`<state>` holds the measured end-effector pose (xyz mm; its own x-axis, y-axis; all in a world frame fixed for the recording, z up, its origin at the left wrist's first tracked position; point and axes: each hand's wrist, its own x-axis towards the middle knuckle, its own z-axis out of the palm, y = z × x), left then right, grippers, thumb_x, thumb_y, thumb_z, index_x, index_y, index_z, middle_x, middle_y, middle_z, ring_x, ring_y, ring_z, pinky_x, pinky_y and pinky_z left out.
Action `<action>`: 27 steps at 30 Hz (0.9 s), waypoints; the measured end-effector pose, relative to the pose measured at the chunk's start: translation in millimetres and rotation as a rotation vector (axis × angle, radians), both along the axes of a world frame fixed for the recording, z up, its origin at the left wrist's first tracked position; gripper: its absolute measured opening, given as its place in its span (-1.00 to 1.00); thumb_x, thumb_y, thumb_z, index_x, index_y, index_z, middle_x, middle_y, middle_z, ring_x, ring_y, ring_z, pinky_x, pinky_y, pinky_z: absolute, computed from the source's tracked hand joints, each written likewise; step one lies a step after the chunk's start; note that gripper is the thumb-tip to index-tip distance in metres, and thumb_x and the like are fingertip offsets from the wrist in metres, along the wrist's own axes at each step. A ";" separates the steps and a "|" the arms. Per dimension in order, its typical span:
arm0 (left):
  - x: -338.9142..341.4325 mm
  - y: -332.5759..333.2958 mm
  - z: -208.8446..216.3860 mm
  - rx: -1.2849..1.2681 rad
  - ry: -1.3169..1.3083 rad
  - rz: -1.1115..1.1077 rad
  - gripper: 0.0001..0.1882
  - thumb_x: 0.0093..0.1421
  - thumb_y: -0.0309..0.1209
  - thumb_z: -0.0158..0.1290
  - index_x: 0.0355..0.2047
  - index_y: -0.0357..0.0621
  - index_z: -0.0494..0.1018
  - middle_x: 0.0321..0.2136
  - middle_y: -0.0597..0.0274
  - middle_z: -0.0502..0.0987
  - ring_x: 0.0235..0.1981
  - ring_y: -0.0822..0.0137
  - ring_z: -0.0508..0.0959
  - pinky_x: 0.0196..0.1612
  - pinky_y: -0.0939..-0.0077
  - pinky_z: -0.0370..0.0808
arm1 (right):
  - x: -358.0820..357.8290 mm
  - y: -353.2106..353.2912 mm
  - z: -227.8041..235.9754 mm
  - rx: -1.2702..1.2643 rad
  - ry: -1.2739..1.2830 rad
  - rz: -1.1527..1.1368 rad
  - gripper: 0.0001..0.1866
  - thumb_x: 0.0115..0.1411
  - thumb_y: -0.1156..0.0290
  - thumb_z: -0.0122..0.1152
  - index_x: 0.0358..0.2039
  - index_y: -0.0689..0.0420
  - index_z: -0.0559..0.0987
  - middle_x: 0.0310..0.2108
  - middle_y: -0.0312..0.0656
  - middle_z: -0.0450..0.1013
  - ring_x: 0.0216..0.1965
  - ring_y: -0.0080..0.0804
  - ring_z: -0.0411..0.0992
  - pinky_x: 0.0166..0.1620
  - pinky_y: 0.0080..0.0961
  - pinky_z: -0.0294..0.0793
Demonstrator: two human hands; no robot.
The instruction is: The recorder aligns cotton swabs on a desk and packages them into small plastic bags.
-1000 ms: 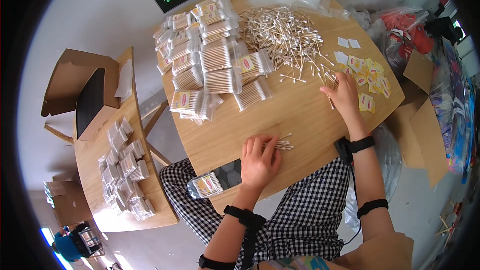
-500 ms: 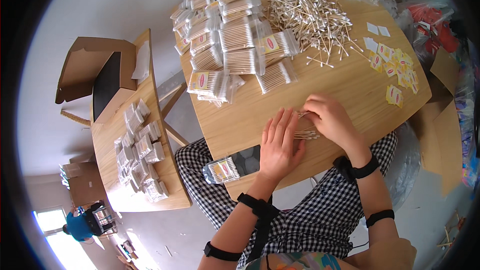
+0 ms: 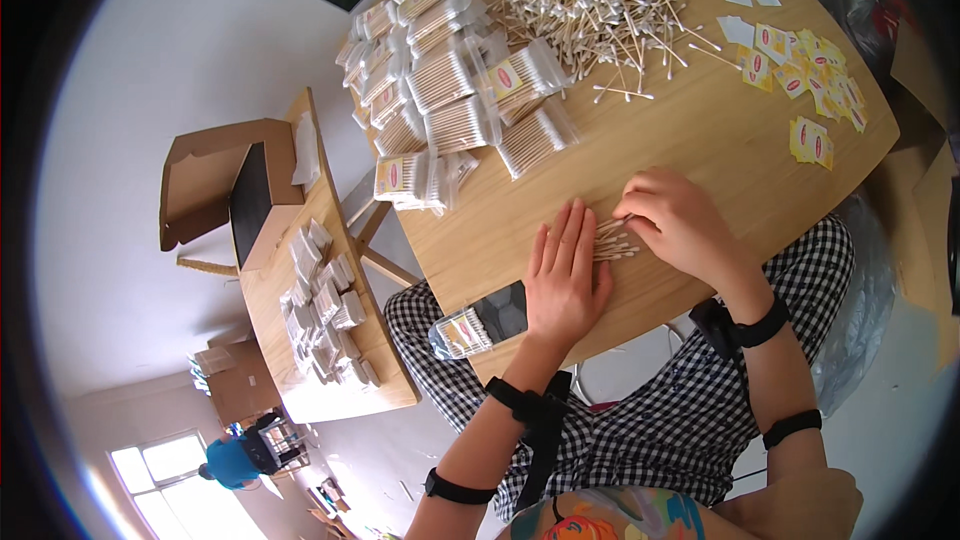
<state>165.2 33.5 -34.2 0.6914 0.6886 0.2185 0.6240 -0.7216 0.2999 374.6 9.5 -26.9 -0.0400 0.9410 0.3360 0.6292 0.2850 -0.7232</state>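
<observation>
My left hand lies flat on the wooden table, its fingers stretched out together. From beneath or beside its edge a small row of cotton swabs sticks out to the right. My right hand is just right of them, thumb and forefinger pinched at the upper end of the row on a cotton swab, mostly hidden by the fingers. Left of my left wrist, at the table's near edge, a filled clear bag of swabs with a yellow-and-white card lies by a dark grey pad.
A large heap of loose swabs covers the far middle. Stacked filled bags stand left of it. Yellow cards lie at the right. Another table at left bears small bags and an open cardboard box. A person is far off.
The whole view has tilted and shifted. My right hand stays close to the swabs, its fingers now pinched at their upper end; my left hand keeps lying flat.
</observation>
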 end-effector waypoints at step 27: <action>35.3 2.6 -5.4 0.048 0.245 0.177 0.08 0.28 0.20 0.00 0.40 -0.55 -0.10 0.43 -0.33 -0.03 0.49 -0.14 -0.07 0.46 -0.06 -0.08 | 9.9 0.0 -8.5 0.049 0.148 -0.224 -0.76 0.24 0.48 0.22 -0.08 0.22 0.52 -0.30 -0.03 0.55 -0.28 -0.02 0.52 -0.19 -0.17 0.50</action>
<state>200.5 36.1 -39.6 0.5977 0.7961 0.0948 0.7908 -0.6049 0.0933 384.5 9.5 -35.5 0.2200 0.9034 0.3680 0.5692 0.1875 -0.8005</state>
